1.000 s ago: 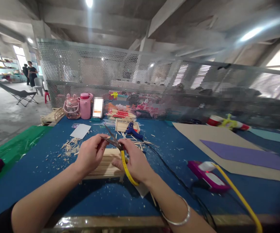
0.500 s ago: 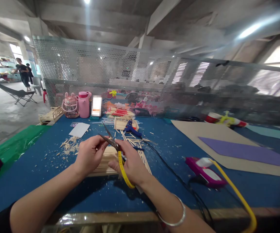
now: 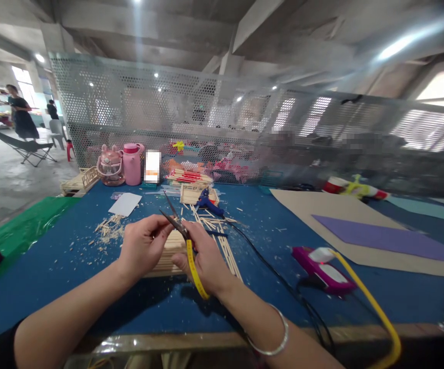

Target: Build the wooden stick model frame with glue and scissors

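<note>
My right hand (image 3: 210, 261) is wrapped around dark-bladed scissors (image 3: 176, 221) with a yellow handle, their blades parted and pointing up to the left. Close by on the left, my left hand (image 3: 141, 248) is closed in a pinch beside the blades; what its fingertips hold is too small to make out. Beneath both hands lies a flat panel of pale wooden sticks (image 3: 170, 256), partly covered by them. More loose wooden sticks (image 3: 229, 253) lie to the right of the panel.
A blue glue gun (image 3: 210, 204) with a black cable lies beyond my hands. Wood scraps (image 3: 110, 225) and a white card (image 3: 125, 205) are at left. A purple power strip (image 3: 324, 271), purple sheet (image 3: 383, 238) and pink bottles (image 3: 132, 166) also occupy the blue table (image 3: 268, 302).
My hands and the scissors have stayed nearly in place, the blades still parted. In the background at left, a person has moved left.
</note>
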Demonstrator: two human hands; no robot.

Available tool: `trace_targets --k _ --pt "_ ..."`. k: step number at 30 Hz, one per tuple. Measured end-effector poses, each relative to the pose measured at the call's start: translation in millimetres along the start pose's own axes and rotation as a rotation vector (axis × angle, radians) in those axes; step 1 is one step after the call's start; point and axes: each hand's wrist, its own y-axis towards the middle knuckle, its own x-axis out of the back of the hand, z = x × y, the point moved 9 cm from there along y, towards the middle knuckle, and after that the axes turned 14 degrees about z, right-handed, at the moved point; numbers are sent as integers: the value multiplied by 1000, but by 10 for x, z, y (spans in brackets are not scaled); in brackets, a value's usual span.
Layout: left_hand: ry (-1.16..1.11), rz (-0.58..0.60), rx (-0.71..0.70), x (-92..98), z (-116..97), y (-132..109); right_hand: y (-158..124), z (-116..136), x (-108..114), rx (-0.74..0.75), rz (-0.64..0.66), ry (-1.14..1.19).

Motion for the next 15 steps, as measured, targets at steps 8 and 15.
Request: trace_targets --k 8,15 --pt "11 -5 -66 23 -41 10 6 19 13 13 10 -17" --pt "22 -1 -78 23 -74 5 -29 -34 23 -8 -28 -68"
